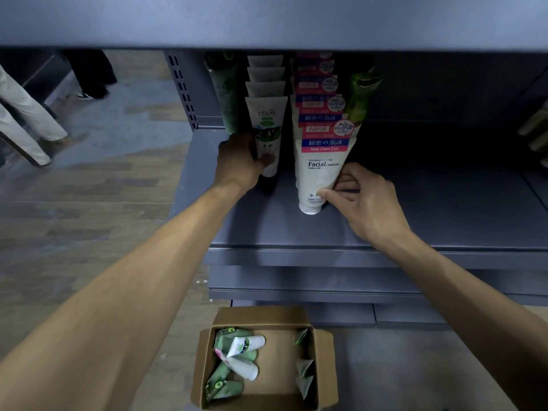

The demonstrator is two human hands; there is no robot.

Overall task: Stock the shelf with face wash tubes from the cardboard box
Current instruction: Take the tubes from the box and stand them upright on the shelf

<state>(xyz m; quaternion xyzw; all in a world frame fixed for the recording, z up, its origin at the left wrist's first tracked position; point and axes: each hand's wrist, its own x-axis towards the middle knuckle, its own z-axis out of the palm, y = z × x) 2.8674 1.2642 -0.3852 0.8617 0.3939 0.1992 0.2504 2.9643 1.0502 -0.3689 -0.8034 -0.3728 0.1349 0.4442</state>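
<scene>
**Both hands on front tubes at the shelf**

Nearest the camera, an open cardboard box (264,358) sits on the floor below the shelving, flaps spread. Inside lie loose tubes: a pile of green ones (224,381) at the left, two white tubes (247,345) on top of them, and a few more green ones (304,372) leaning against the right wall.

Above the box, both bare forearms reach up onto the grey shelf (385,229). The right hand (366,198) has its fingers curled around the lower right side of the front Facial cleanser tube (318,176), thumb pressed on its face just above the cap; the tube stands cap-down. The left hand (240,163) grips the front white and green tube (267,134) from its left side, thumb across the lower front.

Behind each held tube runs a row of the same kind, back toward the rear panel. Dark green tubes (226,99) stand left of the white row, and a brighter green tube (361,93) right of the pink and blue row.

Far left, on the wooden floor (89,203), the legs of other people (26,120) are visible.
</scene>
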